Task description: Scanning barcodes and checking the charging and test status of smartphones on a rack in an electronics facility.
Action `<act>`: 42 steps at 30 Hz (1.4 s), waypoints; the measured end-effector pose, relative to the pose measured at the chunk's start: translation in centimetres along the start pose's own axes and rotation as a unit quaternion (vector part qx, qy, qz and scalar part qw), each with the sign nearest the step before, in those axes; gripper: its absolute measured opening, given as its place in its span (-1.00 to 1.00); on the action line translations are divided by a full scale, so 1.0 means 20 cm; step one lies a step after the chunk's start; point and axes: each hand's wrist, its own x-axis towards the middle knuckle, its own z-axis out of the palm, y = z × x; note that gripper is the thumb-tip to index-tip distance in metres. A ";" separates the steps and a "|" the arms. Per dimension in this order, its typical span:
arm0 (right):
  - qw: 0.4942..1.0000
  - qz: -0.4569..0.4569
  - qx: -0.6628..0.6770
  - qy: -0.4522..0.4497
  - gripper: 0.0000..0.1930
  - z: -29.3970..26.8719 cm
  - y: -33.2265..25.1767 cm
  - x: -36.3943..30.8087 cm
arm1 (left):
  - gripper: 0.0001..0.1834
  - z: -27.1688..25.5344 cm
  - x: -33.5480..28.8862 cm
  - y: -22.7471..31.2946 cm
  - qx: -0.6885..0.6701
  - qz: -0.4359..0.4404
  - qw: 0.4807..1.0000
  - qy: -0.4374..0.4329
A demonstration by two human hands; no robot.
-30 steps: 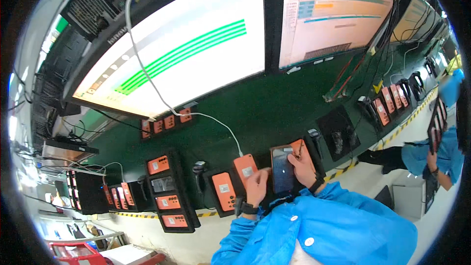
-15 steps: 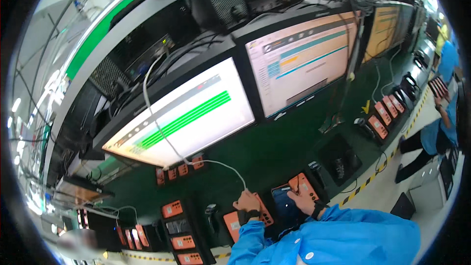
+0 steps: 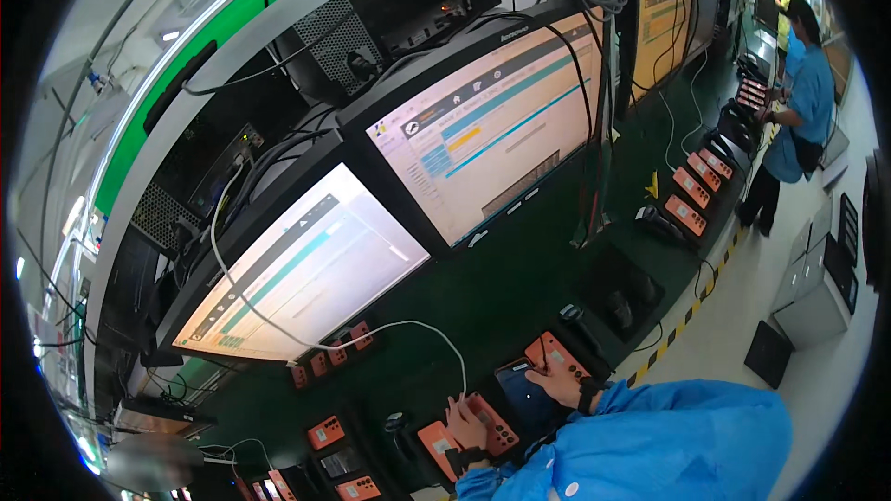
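Left hand point(image 3: 467, 429): shifted to end of white cable point(image 3: 408, 323), lower centre; cannot tell if pinching.
Right hand point(image 3: 559, 384): spread, thumb on dark-screened phone point(image 3: 525, 400).

I read phone backs point(image 3: 492, 416) coral-orange | handset screen point(image 3: 522, 393) near-black, bluish | cable point(image 3: 413, 323) white | bench top point(image 3: 520, 283) dark green | sleeve point(image 3: 687, 404) bright blue | wristband point(image 3: 587, 396) black | floor tape point(image 3: 682, 327) yellow-and-black striped
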 end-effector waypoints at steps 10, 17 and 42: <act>0.998 0.007 -0.055 0.001 -0.76 0.06 0.12 0.05 | -0.73 -0.12 -0.03 0.09 -0.506 -0.385 0.771 -0.038; 0.990 -0.053 -0.130 0.032 -0.75 0.07 0.14 0.13 | -0.67 -0.14 0.00 0.28 -0.462 -0.301 0.828 -0.097; 0.821 -0.300 -0.460 -0.158 -0.67 0.14 -0.24 0.09 | -0.66 -0.02 -0.07 0.46 -0.405 -0.134 0.884 -0.193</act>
